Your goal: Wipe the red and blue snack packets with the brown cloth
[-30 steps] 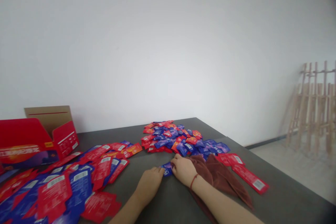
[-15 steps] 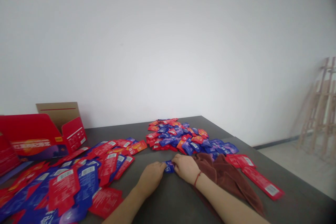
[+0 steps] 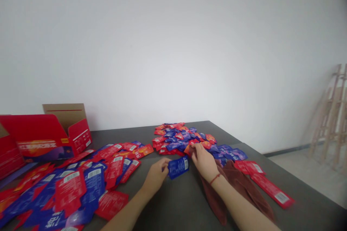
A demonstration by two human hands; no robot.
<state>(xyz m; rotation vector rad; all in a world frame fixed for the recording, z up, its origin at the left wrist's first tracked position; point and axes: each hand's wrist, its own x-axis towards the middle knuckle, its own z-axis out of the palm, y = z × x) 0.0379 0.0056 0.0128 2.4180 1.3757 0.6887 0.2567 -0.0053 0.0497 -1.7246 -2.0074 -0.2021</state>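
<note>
My left hand (image 3: 157, 174) is closed on the left end of a flat blue packet (image 3: 178, 168), pinched between thumb and fingers. The packet's back faces me, with white print and a barcode near its right end. Just right of it is my right hand (image 3: 202, 160), apart from the packet, with fingers loosely bent and thumb apart from them. Its fingertips hover at the near edge of a pile of small red and blue packets (image 3: 180, 138). A brown cloth (image 3: 238, 184) lies crumpled beneath my right wrist and forearm.
Many larger red and blue packets (image 3: 72, 187) lie spread and overlapping at left. Behind them stands an open red carton (image 3: 40, 135). A long red packet (image 3: 272, 190) lies on the dark table (image 3: 168, 205) at right. Wooden frames (image 3: 329, 122) lean against the wall.
The blue packet, held between both hands before, now shows more of its length in my left hand alone. My right hand has moved off it, right and slightly up toward the pile.
</note>
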